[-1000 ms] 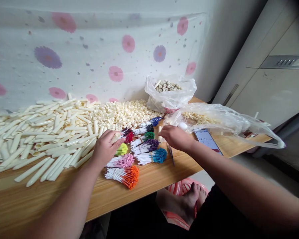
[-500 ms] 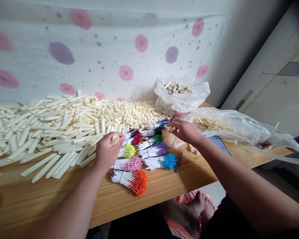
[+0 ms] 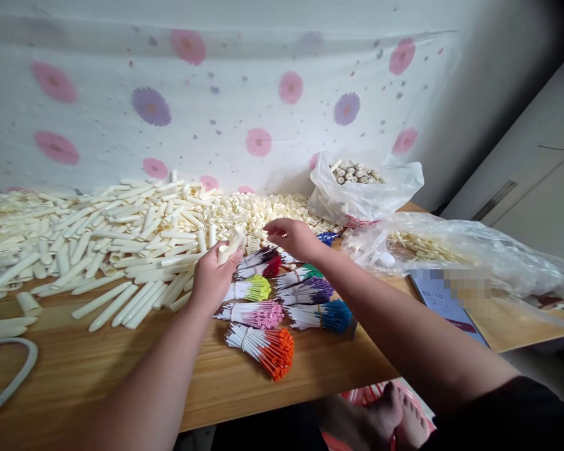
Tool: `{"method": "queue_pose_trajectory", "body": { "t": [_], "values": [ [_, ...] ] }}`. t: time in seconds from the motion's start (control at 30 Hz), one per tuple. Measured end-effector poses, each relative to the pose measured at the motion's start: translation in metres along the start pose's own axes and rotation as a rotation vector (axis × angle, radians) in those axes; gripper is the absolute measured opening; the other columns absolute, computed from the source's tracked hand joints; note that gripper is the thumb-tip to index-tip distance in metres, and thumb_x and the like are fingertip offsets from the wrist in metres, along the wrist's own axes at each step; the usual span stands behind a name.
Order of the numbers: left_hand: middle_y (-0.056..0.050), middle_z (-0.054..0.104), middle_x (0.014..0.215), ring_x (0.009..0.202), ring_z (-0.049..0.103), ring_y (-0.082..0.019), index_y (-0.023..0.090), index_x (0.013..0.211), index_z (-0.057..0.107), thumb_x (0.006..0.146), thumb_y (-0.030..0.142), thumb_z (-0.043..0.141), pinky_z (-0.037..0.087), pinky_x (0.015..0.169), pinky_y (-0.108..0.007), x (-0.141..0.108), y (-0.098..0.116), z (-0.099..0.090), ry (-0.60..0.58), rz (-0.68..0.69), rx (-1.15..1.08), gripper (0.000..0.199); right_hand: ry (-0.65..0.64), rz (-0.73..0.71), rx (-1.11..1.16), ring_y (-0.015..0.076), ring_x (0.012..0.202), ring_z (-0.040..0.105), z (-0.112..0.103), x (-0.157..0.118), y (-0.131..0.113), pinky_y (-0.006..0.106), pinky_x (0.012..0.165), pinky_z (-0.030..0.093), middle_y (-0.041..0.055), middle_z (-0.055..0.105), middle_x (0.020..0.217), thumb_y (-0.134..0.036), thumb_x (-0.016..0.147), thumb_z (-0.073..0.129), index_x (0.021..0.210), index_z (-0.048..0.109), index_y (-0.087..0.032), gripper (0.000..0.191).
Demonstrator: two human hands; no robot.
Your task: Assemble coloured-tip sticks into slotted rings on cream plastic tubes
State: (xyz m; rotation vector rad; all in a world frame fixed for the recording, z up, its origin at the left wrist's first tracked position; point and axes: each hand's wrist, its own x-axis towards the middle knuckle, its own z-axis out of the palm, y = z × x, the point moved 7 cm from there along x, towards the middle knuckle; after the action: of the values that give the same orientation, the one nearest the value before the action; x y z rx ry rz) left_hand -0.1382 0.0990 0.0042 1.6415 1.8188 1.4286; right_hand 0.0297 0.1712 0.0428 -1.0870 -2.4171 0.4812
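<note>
My left hand (image 3: 212,275) is closed around a cream plastic tube (image 3: 224,252), whose round open end points up. A second pale piece (image 3: 237,237) shows right beside the tube's mouth at my fingertips; whether it is held or joined to the tube I cannot tell. A short way to the right hovers my right hand (image 3: 291,238), thumb and forefinger apart, with nothing visible between them. Under and in front of it lie bundles of thin white sticks with coloured ends, among them orange (image 3: 263,351), pink (image 3: 254,313), yellow-green (image 3: 249,288), blue (image 3: 324,315) and purple (image 3: 308,291).
A heap of cream tubes (image 3: 122,232) covers the left of the wooden table (image 3: 244,401), beside a pile of small slotted cream pieces (image 3: 258,210). A plastic bag (image 3: 371,194) of parts, a clear bag (image 3: 489,244) and a phone (image 3: 444,304) are at right.
My right hand has moved left, from beside the clear bag to near my left hand. The small cream piece in its fingers no longer shows there. The view has shifted a little.
</note>
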Motion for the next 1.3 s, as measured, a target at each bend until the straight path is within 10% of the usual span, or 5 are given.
{"method": "queue_pose_trajectory", "body": {
  "t": [0.33,0.57,0.8,1.07,1.3],
  "values": [
    [-0.007,0.072,0.079,0.071,0.063,-0.022,0.018,0.098,0.069,0.078,0.039,0.063,0.043,0.066,-0.030,0.013,-0.017,0.002,-0.047,-0.034,0.224,0.029,-0.223,0.031,-0.300,0.0181,0.080,0.063,0.045,0.028,0.038,0.025,0.068,0.043,0.0063,0.071,0.093,-0.011,0.078,0.061,0.100,0.069,-0.017,0.024],
    [-0.004,0.067,0.071,0.066,0.059,-0.019,0.018,0.089,0.066,0.079,0.035,0.061,0.042,0.061,-0.028,0.009,-0.005,-0.006,-0.031,-0.022,0.219,0.020,-0.093,-0.065,-0.277,0.0163,0.082,0.060,0.008,0.008,0.025,0.024,0.073,0.041,0.0074,0.069,0.089,-0.005,0.082,0.054,0.083,0.071,-0.015,0.019],
    [-0.002,0.069,0.075,0.066,0.060,-0.016,0.017,0.081,0.065,0.071,0.034,0.073,0.047,0.063,-0.028,-0.024,0.021,0.030,-0.436,-0.168,-0.303,0.021,0.041,-0.430,0.116,0.0133,0.077,0.061,-0.007,-0.061,-0.033,0.024,0.070,0.047,0.0050,0.066,0.084,-0.012,0.092,0.053,0.087,0.071,-0.016,0.019],
    [0.004,0.059,0.059,0.057,0.053,-0.010,0.016,0.070,0.062,0.074,0.027,0.070,0.042,0.058,-0.023,-0.033,0.027,0.037,-0.377,-0.214,-0.495,0.014,0.277,-0.253,0.382,0.0142,0.078,0.063,-0.006,-0.068,-0.011,0.027,0.072,0.049,0.0049,0.070,0.090,-0.011,0.085,0.060,0.100,0.069,-0.016,0.018],
    [0.004,0.058,0.058,0.055,0.053,-0.011,0.016,0.073,0.062,0.073,0.028,0.072,0.042,0.056,-0.023,-0.036,0.029,0.039,-0.390,-0.222,-0.589,0.015,0.222,-0.185,0.673,0.0139,0.079,0.066,0.006,-0.073,-0.007,0.027,0.073,0.053,0.0054,0.072,0.089,-0.018,0.087,0.060,0.096,0.071,-0.017,0.015]
  ]
}}
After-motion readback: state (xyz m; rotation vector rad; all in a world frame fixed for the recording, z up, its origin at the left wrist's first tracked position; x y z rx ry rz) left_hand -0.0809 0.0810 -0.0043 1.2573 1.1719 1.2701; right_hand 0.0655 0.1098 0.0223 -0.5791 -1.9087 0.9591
